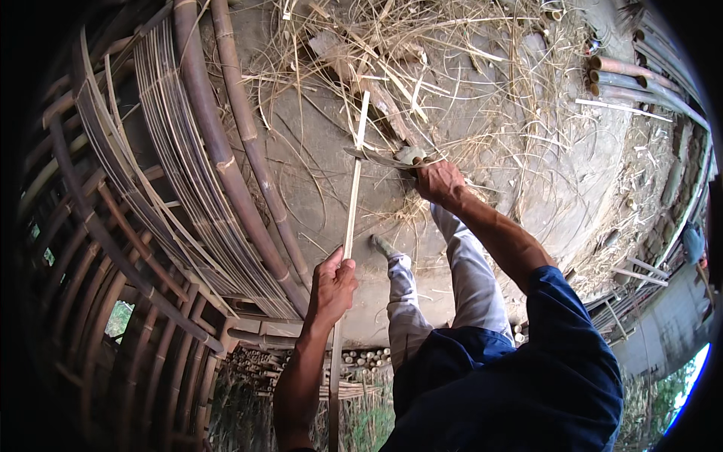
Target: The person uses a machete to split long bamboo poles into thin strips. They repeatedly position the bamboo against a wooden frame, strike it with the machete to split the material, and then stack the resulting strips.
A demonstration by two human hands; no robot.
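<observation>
A long, pale bamboo strip (352, 207) runs up the middle of the view, and my left hand (334, 288) is closed around its lower part. Below that hand the strip carries on past my left forearm. My right hand (440, 183) grips the handle of a knife (382, 159) with a dark, slightly curved blade. The blade lies across the strip near its far end and touches or overlaps it; how deep it sits cannot be made out. Just beyond the knife, a rough wooden log (388, 113) rests on the ground among shavings.
Thin bamboo shavings (452, 60) litter the ground ahead and to the right. Along the left stand thick bamboo poles (199, 98) and a rack of slender slats (177, 158). Cut bamboo tubes (621, 79) lie at the far right. My legs are below the knife.
</observation>
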